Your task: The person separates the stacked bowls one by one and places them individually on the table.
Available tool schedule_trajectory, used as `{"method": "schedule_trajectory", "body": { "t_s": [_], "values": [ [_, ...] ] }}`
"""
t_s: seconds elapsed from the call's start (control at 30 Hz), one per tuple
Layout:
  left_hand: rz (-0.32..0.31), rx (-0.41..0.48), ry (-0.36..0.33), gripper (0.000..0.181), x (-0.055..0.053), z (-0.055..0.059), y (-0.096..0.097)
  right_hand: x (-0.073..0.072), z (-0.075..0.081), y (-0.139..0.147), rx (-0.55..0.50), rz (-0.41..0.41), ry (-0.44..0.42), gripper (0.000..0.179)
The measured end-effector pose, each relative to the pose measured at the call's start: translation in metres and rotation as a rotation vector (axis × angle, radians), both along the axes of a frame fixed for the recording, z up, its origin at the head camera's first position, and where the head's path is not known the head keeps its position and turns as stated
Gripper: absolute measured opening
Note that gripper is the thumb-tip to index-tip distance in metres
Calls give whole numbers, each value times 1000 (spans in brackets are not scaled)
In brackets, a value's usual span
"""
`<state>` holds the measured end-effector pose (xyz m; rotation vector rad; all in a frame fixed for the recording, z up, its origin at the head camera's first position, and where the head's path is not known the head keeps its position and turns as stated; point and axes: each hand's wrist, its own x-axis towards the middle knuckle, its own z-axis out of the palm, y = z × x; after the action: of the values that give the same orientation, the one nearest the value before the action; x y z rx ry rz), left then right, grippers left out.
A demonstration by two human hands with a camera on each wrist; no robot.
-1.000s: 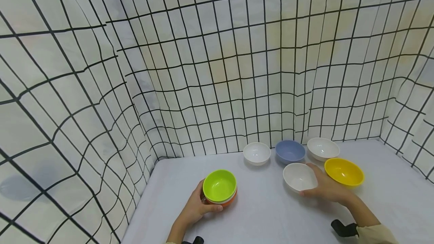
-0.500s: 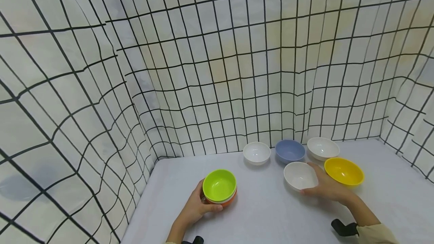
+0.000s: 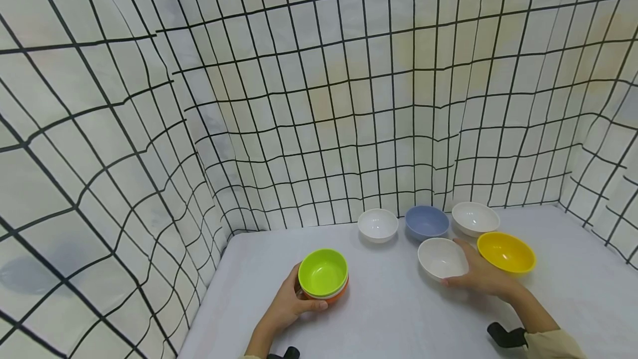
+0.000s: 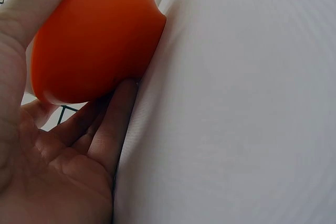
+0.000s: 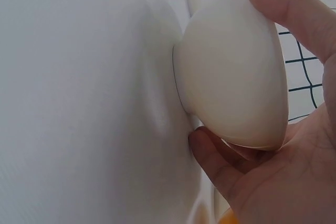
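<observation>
My left hand (image 3: 289,302) curls round a stack of nested bowls. On top is a lime green bowl (image 3: 323,272), then a pale rim, with an orange bowl (image 4: 100,40) at the bottom. In the left wrist view the thumb lies along the orange side and the fingers reach beneath and behind it. On the right, my right hand (image 3: 480,276) grips a white bowl (image 3: 441,258) by its right side. The right wrist view shows the thumb at this bowl's (image 5: 231,66) rim and fingers low against its wall, its base on or very near the cloth.
A small white bowl (image 3: 377,225), a blue bowl (image 3: 426,222) and another white bowl (image 3: 475,219) stand along the back edge. A yellow bowl (image 3: 505,252) sits just beyond the right hand. Grid-patterned cloth walls (image 3: 319,126) rise round the white-covered table (image 3: 379,320).
The white bowl in my right hand has shifted very slightly back and to the right. My left hand and the stack stay in place.
</observation>
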<state>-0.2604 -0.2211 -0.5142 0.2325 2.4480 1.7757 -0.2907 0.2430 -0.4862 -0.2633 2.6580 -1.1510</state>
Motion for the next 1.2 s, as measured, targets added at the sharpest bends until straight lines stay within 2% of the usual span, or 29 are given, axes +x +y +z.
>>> {"method": "schedule_trajectory", "body": {
  "t_s": [0.13, 0.33, 0.63, 0.83, 1.03, 1.2],
  "values": [
    [0, -5, 3, 108, 0, 0, -1, 0, 0, -2, 11, -13, 12, 126],
    [-9, -11, 11, 108, 1, -1, -1, 2, 2, -5, 19, -1, 82, 124],
    [-13, -10, 10, 108, 2, -2, -2, 8, 14, -11, 21, 5, 161, 121],
    [-20, -13, 10, 107, 1, -3, -3, 15, 23, -20, -27, 19, 234, 114],
    [-15, -11, 10, 108, -1, -4, -2, 24, 32, -41, -72, 74, 249, 105],
    [-13, -15, 15, 108, -1, -3, 0, 29, 30, -66, -149, 184, 230, 99]
  ]
}}
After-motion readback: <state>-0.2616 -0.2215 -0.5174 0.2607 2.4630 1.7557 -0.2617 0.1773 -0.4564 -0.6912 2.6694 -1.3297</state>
